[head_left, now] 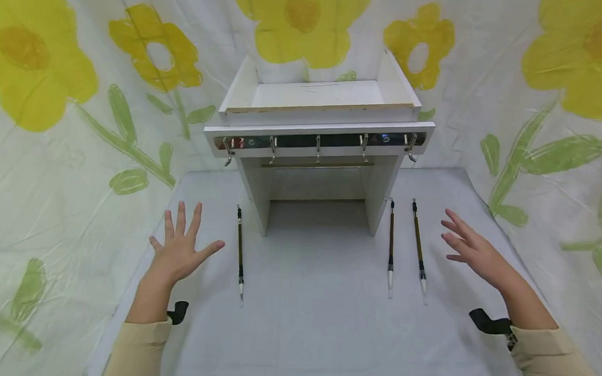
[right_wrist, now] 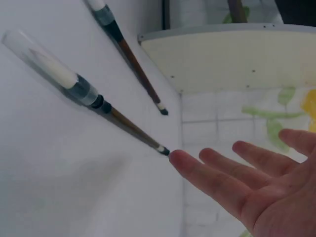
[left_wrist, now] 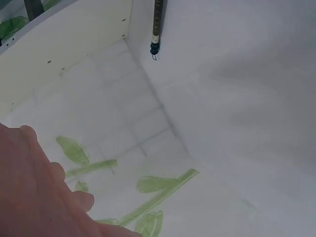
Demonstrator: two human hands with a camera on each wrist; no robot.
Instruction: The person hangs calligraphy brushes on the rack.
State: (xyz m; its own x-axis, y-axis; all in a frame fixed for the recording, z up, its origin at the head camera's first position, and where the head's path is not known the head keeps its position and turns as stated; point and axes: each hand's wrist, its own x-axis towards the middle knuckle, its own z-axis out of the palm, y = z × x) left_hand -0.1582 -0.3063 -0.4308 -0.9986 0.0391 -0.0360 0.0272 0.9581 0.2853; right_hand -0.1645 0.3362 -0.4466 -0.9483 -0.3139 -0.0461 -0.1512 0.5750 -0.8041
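Note:
My left hand (head_left: 176,253) is spread with straight fingers at the left of the table, holding nothing. Nearest to it lies a calligraphy brush (head_left: 240,252) with a hanging loop at its far end and a clear cap over the white bristles. On the right, my right hand (head_left: 478,252) hovers with its fingers extended and loosely parted, also holding nothing. Beside it lie two more capped brushes, an outer brush (head_left: 418,242) and an inner brush (head_left: 391,246). In the right wrist view, the index fingertip overlaps the loop end of the outer brush (right_wrist: 133,126).
A white shelf unit (head_left: 320,115) stands at the back middle, a metal strip with several hooks (head_left: 318,147) along its front and a rod (head_left: 316,166) beneath. A flower-printed curtain (head_left: 47,190) surrounds the table (head_left: 306,321), which is covered in pale cloth.

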